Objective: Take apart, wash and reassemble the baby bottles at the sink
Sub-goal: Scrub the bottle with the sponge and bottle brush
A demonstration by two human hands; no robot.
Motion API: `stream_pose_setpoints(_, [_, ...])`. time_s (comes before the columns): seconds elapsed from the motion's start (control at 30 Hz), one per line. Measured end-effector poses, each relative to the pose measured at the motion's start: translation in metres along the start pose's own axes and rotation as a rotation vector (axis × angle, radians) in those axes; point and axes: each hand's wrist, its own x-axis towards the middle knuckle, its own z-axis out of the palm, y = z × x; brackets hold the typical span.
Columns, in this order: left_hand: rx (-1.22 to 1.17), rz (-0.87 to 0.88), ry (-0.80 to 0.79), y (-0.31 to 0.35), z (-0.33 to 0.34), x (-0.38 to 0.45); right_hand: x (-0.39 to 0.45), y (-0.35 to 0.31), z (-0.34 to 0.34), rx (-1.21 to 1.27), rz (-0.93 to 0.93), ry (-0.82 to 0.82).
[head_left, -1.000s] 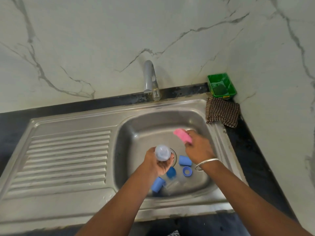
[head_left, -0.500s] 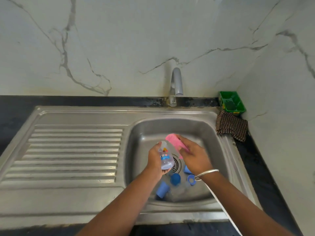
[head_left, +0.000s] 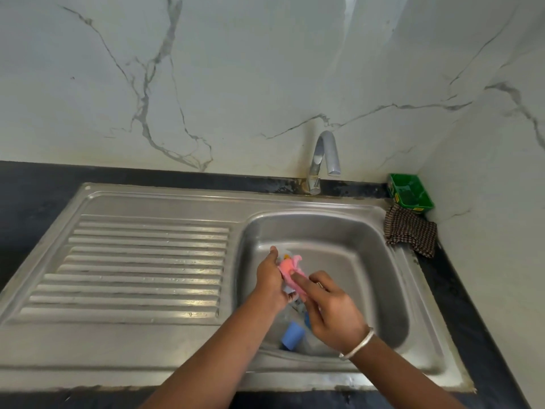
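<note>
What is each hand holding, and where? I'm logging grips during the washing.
Left hand grips the clear bottle around its body. Right hand presses the pink sponge against it with its fingers.

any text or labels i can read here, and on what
No text can be read.
Green tub: yellow label patches on its wall, too small and blurred to read.
Clear bottle in the left hand: a colored print, blurred and mostly hidden by the pink sponge.
</note>
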Motion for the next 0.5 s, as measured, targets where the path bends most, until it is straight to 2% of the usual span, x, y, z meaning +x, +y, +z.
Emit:
stream_pose_setpoints(0.13, [-0.109,-0.007,0.006,0.001,-0.009,0.0,0.004,0.008,-0.001,0.017,0.081,0.092])
stream_pose_setpoints(0.3, [-0.097,0.011,-0.095,-0.006,-0.003,-0.01,0.032,0.0,-0.001,0.029,0.146,0.148])
stream_pose_setpoints(0.5, [-0.201,0.143,-0.184,-0.009,0.0,-0.011,0.037,-0.01,-0.002,0.072,0.152,0.214])
